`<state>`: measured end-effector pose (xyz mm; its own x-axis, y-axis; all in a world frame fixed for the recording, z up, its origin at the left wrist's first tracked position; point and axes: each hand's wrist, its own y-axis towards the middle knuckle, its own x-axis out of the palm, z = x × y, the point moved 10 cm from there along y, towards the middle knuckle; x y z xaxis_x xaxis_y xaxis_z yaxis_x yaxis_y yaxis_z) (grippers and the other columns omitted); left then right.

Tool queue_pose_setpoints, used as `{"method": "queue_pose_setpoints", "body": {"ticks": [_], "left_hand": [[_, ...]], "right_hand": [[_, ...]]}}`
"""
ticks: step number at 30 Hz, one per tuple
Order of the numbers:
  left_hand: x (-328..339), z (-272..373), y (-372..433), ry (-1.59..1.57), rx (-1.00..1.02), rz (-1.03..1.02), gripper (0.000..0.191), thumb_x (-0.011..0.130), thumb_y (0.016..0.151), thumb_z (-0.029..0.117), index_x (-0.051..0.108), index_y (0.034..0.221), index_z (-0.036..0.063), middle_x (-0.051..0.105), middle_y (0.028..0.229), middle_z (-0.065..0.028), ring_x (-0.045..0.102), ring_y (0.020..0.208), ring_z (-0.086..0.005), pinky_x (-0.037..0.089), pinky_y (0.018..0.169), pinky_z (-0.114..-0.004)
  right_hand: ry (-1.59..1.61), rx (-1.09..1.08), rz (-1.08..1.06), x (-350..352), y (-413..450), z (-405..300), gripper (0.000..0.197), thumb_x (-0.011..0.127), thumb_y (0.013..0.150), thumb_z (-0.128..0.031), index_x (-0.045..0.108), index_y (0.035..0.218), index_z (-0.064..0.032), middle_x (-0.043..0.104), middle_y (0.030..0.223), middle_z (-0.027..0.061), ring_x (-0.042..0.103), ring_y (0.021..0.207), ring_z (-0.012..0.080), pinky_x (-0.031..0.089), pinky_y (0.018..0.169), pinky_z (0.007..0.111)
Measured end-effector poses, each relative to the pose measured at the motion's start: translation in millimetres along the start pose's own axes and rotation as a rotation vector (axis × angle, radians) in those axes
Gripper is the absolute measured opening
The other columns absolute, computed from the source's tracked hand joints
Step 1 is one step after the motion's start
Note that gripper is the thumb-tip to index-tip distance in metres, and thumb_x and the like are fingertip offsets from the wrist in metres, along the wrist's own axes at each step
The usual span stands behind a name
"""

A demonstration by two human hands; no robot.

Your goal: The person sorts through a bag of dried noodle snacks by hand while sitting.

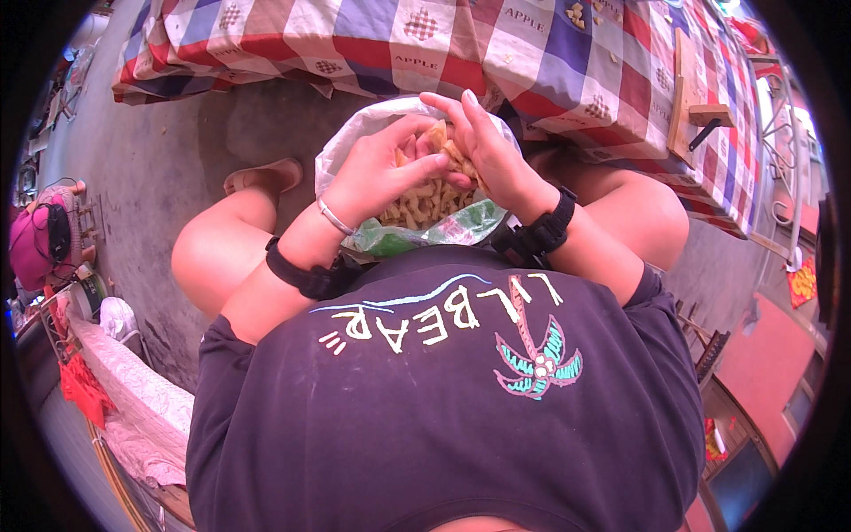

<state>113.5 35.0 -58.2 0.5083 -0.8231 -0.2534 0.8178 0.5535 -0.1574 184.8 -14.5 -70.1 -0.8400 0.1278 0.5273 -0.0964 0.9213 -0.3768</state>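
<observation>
A white and green plastic bag (pixel 336 149), its mouth wide, stands between my knees, filled with small pale yellowish pieces (pixel 425 205) that may be dried food. Both hands are over the bag's mouth. My left hand (pixel 392 163) has its fingers curled around some of these pieces, its thumb pointing right. My right hand (pixel 488 149) is raised beside it, fingers extended, with pieces lying against its palm. The hands are close together, and their fingers partly overlap. A metal bangle and a black strap are on the left arm; a black strap is on the right wrist.
A table with a checked cloth (pixel 372 50) stands in front, with a few pale pieces (pixel 575 14) on it. A wooden fixture with a black part (pixel 710 116) is at its right edge. Another person (pixel 43 236) is at far left, near a pink cloth (pixel 133 386).
</observation>
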Motion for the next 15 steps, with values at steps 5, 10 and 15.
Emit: {"method": "queue_pose_setpoints", "body": {"ticks": [5,10,15], "left_hand": [[-7.7,0.7,3.5,-0.373,-0.009,-0.008,0.017,0.063,0.094,0.017,0.062,0.104,0.0028,0.058,0.082,0.0045,0.05,0.072,-0.003,0.041,0.067,-0.019],[-16.9,2.6,2.0,-0.512,-0.075,0.042,0.01,0.059,0.095,0.017,0.059,0.091,0.0078,0.052,0.072,0.0057,0.045,0.061,-0.002,0.036,0.057,-0.018],[-20.5,-1.8,2.1,-0.656,-0.121,0.078,0.008,0.058,0.095,0.015,0.058,0.089,0.0084,0.048,0.068,0.006,0.042,0.057,-0.0027,0.034,0.053,-0.02]], "right_hand": [[0.15,0.078,-0.055,-6.8,1.2,3.4,0.077,0.02,0.098,-0.066,0.029,0.147,-0.0069,0.062,0.105,0.0084,0.049,0.061,0.0095,0.033,0.047,0.018],[0.359,0.158,-0.073,-5.2,1.0,3.7,0.078,0.02,0.097,-0.067,0.038,0.139,-0.0045,0.059,0.093,0.0085,0.055,0.064,0.0171,0.039,0.046,0.021],[0.37,0.128,-0.153,-1.3,1.6,1.1,0.081,0.018,0.097,-0.068,0.038,0.142,-0.0038,0.062,0.097,0.0096,0.056,0.064,0.0118,0.041,0.044,0.019]]}}
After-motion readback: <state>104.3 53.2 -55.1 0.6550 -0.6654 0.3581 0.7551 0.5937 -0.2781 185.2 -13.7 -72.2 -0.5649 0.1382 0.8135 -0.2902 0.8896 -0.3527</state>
